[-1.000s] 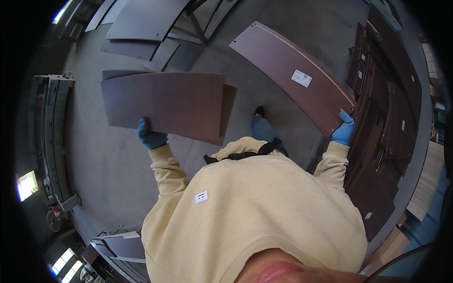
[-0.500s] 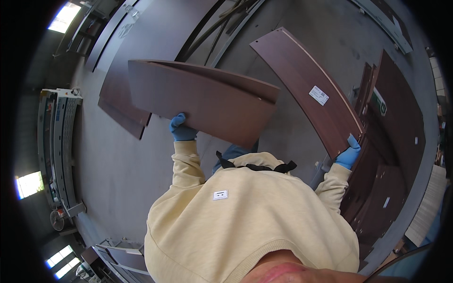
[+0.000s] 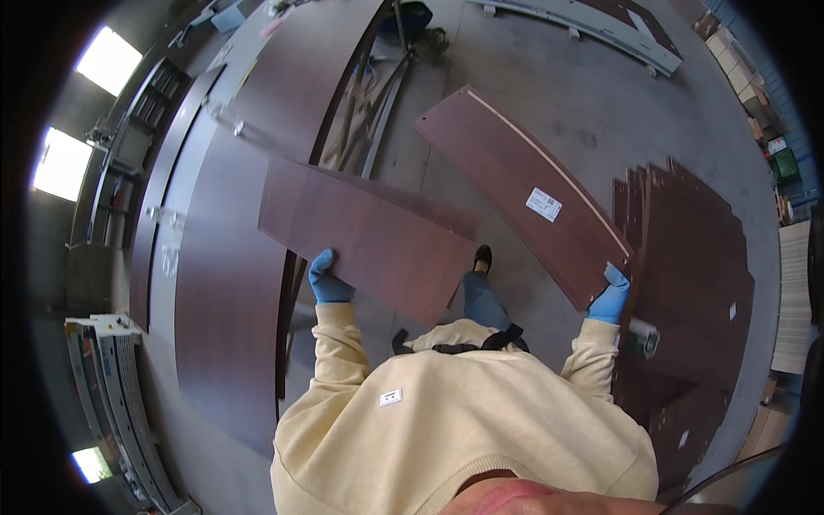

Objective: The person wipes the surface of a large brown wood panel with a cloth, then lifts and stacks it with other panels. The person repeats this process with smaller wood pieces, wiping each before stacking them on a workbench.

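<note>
Blue gloves cover both my hands. My left hand (image 3: 330, 280) is closed on the near long edge of a dark brown wooden panel (image 3: 365, 240). The far edge of another brown panel shows behind it, blurred. My right hand (image 3: 609, 296) grips the near end of a longer brown panel (image 3: 515, 184), which slants away to the far left. That panel carries a white label (image 3: 543, 204) and has a pale strip along its right edge. Both panels are held off the floor, apart from each other. The fingers under each panel are hidden.
A pile of brown panels (image 3: 691, 275) lies to my right. At my left, large brown boards (image 3: 232, 283) rest beside a metal frame (image 3: 386, 116). A long grey rail structure (image 3: 592, 30) stands at the far side. My shoe (image 3: 483, 257) is on the grey floor.
The surroundings have shifted, with the large boards at left now closer and the panel pile seen more fully. My left panel has tilted and come nearer; my foot now shows. Both grips remain.
</note>
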A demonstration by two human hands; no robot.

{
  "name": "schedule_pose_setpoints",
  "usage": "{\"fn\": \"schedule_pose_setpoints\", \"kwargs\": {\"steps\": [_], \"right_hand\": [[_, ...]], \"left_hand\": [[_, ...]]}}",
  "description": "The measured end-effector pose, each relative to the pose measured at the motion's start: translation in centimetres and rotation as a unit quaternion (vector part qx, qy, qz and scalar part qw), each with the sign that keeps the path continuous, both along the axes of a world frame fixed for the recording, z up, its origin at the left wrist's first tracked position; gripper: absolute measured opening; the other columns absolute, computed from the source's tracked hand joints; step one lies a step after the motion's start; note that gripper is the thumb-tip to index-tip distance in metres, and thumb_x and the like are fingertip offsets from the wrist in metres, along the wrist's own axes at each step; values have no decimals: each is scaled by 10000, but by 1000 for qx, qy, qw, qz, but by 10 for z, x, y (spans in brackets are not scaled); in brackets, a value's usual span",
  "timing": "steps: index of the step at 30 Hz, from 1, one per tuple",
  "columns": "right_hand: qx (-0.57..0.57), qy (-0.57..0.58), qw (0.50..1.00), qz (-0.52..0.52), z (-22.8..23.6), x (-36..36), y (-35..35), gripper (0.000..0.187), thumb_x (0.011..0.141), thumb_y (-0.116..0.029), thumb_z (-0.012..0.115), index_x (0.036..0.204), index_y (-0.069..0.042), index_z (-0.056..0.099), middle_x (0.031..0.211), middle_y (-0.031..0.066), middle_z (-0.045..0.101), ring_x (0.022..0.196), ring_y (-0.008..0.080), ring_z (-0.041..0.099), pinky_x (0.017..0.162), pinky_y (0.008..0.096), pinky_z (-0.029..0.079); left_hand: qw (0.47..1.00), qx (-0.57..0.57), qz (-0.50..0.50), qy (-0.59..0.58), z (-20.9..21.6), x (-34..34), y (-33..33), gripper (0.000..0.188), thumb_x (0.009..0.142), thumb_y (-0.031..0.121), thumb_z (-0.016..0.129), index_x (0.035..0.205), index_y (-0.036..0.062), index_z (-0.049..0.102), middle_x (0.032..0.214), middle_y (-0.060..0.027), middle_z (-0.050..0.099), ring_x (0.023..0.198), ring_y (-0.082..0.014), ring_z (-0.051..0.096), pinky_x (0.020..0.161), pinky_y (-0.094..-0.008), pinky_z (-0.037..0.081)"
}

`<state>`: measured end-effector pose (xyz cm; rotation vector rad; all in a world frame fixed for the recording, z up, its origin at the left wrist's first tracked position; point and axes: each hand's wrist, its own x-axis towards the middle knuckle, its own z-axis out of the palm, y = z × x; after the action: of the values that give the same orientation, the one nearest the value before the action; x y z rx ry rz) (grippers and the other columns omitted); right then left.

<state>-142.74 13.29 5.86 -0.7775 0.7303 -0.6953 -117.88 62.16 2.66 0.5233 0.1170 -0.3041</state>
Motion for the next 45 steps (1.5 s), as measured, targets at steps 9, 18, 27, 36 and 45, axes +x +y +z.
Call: {"fn": "schedule_pose_setpoints", "kwargs": {"steps": [9, 18, 27, 36, 45], "right_hand": [[73, -66, 992, 84, -26, 287, -148, 578, 815, -95, 706, 1367, 22, 578, 1259, 180, 673, 1115, 351, 676, 974, 465, 558], [98, -89, 970, 205, -12, 595, -203, 547, 860, -76, 663, 1388, 22, 556, 1282, 190, 661, 1120, 360, 679, 987, 470, 561], [100, -108, 950, 274, -8, 824, -227, 505, 858, -76, 662, 1348, 25, 586, 1244, 184, 684, 1092, 347, 695, 976, 448, 573], [125, -81, 933, 327, -40, 1019, -238, 469, 836, -35, 659, 1302, 15, 627, 1196, 159, 709, 1035, 311, 717, 930, 412, 600], [139, -48, 855, 498, -68, 1217, -247, 543, 767, 48, 634, 1306, -6, 635, 1203, 116, 721, 1082, 273, 706, 962, 374, 574]], "left_hand": [[999, 29, 18, 9, 40, 227, -164, 665, 759, 68, 693, 1397, -16, 524, 1325, -191, 636, 1189, -400, 631, 1057, -534, 524], [1000, 2, 19, 21, 30, 450, -282, 605, 756, 73, 712, 1334, -29, 565, 1263, -201, 665, 1124, -408, 655, 1005, -551, 549], [997, -35, -12, 62, 18, 668, -333, 529, 802, 124, 703, 1304, -8, 602, 1264, -187, 676, 1129, -394, 654, 1022, -537, 531], [993, -63, 4, 101, -1, 818, -347, 464, 827, 159, 675, 1262, 2, 641, 1282, -183, 681, 1148, -382, 650, 1044, -536, 511], [987, -52, 106, 108, -4, 932, -344, 382, 813, 128, 669, 1180, 23, 689, 1236, -145, 710, 1123, -351, 660, 1055, -511, 509]]}}
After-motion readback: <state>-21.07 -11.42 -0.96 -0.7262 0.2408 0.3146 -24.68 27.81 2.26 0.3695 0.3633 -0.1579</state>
